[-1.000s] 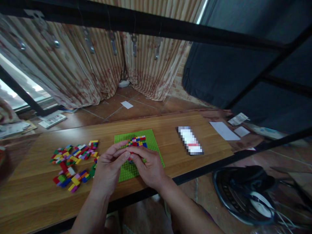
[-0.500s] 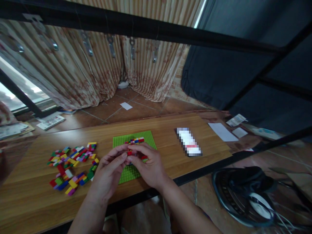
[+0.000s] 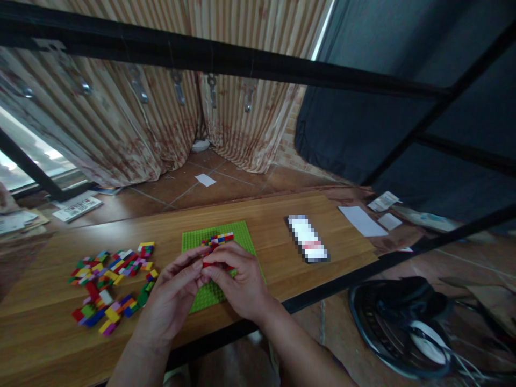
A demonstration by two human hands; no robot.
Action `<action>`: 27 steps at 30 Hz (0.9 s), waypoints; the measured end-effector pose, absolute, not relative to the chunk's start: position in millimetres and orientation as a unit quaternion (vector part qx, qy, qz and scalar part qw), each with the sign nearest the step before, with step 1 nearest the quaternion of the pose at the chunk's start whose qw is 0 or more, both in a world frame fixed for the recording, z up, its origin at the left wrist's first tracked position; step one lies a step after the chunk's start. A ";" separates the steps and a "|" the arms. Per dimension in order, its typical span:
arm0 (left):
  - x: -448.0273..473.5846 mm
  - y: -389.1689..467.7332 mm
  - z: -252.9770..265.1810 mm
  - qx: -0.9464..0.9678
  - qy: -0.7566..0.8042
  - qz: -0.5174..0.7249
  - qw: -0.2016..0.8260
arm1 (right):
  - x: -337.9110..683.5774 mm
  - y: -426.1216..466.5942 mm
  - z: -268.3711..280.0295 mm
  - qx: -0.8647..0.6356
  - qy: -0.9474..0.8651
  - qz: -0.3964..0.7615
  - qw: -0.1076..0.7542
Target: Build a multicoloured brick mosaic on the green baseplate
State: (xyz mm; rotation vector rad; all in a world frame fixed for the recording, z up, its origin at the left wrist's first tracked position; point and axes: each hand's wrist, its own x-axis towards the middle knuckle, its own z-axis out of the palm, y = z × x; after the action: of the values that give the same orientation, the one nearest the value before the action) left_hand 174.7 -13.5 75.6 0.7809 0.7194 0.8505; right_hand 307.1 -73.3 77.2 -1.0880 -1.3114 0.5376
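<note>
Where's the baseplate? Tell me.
In the head view, the baseplate sits partly behind the left hand and right hand, between loose bricks, left, and the phone, right.

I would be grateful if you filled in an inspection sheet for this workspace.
Surface: wooden tabletop, dark along its near edge.
Job's things: green baseplate bearing assembled bricks, partly hidden; loose multicoloured bricks lie to its left.
Clutter: phone right of the baseplate, its screen pixelated; papers past the tabletop's right end.
Hands: right hand pinches a small red piece; left hand has its fingertips close against it, grip partly hidden.
Cables: pale cables at lower right, by a dark round object.
Surroundings: striped curtains, tiled floor, dark covering at right, black bar across the view.
</note>
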 end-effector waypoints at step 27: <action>176.2 -11.8 74.1 0.391 0.299 0.432 0.756 | 302.1 -70.6 71.7 -0.456 -0.489 0.285 0.687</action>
State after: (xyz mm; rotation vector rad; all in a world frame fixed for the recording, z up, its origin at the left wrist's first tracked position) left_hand 176.2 -11.8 74.1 0.8524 0.6520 0.9411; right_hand 302.1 -70.6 71.7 -1.0205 -1.0960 0.6390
